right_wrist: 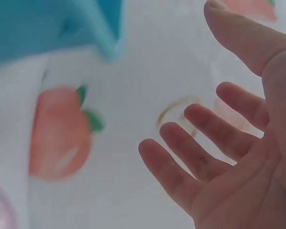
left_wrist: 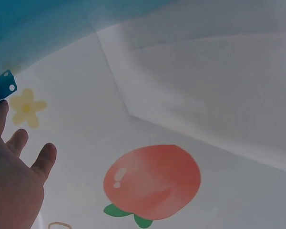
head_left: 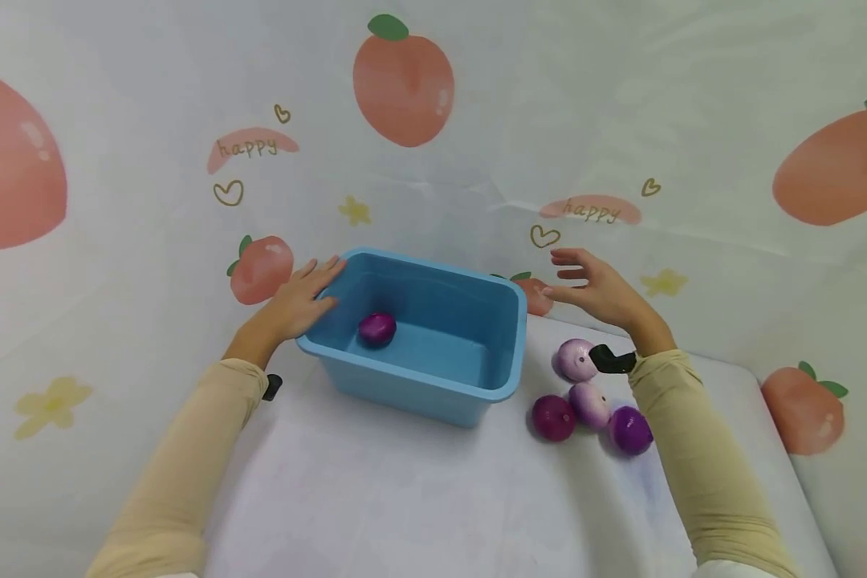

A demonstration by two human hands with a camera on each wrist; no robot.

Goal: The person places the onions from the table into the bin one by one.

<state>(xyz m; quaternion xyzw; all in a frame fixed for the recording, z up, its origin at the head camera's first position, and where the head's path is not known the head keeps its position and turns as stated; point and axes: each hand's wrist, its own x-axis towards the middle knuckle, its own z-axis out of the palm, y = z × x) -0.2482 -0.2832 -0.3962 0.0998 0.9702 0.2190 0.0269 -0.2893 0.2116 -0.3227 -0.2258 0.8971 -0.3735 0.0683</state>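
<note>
A blue plastic tub [head_left: 412, 389] stands on the white table with one purple onion [head_left: 377, 329] inside, near its left end. My left hand [head_left: 299, 303] rests on the tub's left rim, its fingers extended; the left wrist view shows spread fingers [left_wrist: 45, 160] beside the blue wall. To the right of the tub my right hand [head_left: 598, 291] hangs in the air, holding nothing, with palm and loosely bent fingers visible in the right wrist view. Below it lie a dark red onion [head_left: 553, 418], a bright purple onion [head_left: 631, 431] and two pale onions [head_left: 576, 360].
A white sheet [head_left: 477, 201] printed with peaches, hearts and yellow flowers hangs behind the table. The white table top [head_left: 419, 498] reaches in front of the tub, with its edge [head_left: 787, 449] at the right. Black straps [head_left: 612, 360] sit at the wrists.
</note>
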